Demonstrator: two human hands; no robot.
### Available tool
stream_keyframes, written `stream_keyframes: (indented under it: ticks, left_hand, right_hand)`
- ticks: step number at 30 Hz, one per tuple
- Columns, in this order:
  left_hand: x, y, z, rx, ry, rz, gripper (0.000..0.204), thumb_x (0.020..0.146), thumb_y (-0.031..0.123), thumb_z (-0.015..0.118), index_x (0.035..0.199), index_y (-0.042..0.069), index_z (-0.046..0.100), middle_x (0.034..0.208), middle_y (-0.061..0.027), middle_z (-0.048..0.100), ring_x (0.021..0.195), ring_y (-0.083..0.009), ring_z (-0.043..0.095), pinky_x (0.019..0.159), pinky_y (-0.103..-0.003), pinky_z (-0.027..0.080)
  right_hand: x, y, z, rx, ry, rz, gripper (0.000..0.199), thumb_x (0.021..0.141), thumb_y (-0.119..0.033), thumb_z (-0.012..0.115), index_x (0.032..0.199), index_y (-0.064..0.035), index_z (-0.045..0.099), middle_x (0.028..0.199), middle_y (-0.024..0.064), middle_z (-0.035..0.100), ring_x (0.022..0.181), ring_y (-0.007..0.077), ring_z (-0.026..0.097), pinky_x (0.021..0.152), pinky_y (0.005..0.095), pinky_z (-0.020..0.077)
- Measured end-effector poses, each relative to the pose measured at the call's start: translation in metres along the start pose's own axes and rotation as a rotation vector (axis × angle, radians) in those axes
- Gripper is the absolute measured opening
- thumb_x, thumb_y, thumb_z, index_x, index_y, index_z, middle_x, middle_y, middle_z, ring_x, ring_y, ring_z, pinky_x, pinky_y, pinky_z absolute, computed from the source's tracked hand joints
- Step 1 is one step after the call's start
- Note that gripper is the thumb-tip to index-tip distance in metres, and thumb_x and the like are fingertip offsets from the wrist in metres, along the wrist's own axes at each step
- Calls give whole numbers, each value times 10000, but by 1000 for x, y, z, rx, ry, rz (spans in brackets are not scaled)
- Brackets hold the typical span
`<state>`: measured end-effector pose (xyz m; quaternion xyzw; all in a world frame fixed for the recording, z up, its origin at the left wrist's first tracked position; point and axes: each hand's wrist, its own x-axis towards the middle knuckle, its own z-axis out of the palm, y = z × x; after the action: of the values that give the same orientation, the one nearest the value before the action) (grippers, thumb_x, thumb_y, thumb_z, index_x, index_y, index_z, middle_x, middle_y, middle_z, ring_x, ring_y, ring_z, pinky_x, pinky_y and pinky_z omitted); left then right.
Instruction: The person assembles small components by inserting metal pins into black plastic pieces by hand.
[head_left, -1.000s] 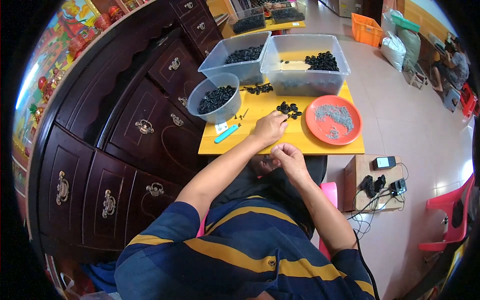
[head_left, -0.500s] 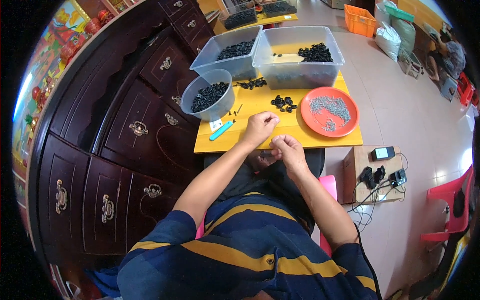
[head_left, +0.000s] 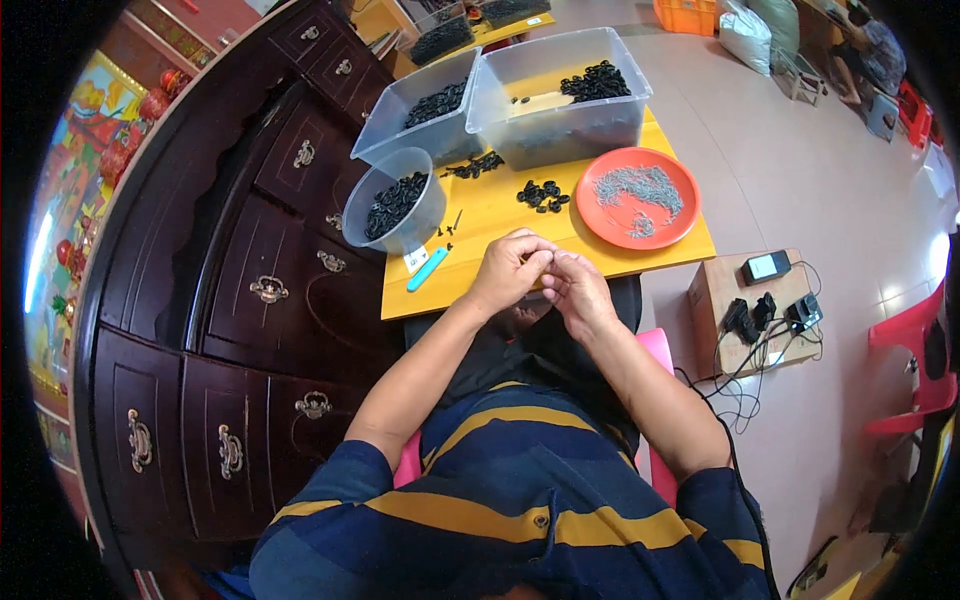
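Note:
Over the near edge of the yellow table my two hands meet, fingertips touching. My left hand is closed, thumb pressed to the bent fingers. My right hand pinches right beside it; whatever sits between the fingertips is too small and hidden to name. Just beyond them lies a little pile of black rings. To the right, a red plate carries many small grey metal pins. A turquoise-handled tool rests left of my left hand, near a few small dark pieces.
Two clear bins with black parts stand at the back, and a round tub at the left. Dark wooden drawers flank the left side. A cardboard box with cables stands right. Another person sits far right.
My hands, apart a moment ago, have come together at the fingertips. The whole view has shifted and turned slightly, with the table sitting a little further left.

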<state>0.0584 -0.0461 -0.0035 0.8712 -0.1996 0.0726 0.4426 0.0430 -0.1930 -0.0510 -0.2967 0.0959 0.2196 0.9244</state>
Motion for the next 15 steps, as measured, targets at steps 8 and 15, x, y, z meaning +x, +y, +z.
stream_keyframes:
  ticks: [8, 15]
  left_hand:
    - [69, 22, 10, 248, -22, 131, 137, 829, 98, 677, 938, 36, 731, 815, -92, 668, 699, -187, 653, 651, -308, 519]
    - [127, 17, 64, 468, -131, 344, 118, 813, 157, 667, 887, 79, 716, 857, -102, 679, 791, -295, 669, 712, -412, 538]
  right_hand:
    - [1, 2, 5, -81, -29, -45, 187, 899, -83, 631, 1078, -74, 578, 877, 14, 641, 678, 80, 583, 585, 205, 478]
    - [-1, 8, 13, -227, -65, 13, 185, 908, -115, 614, 1083, -56, 615, 901, -4, 644, 662, 60, 555, 589, 196, 447]
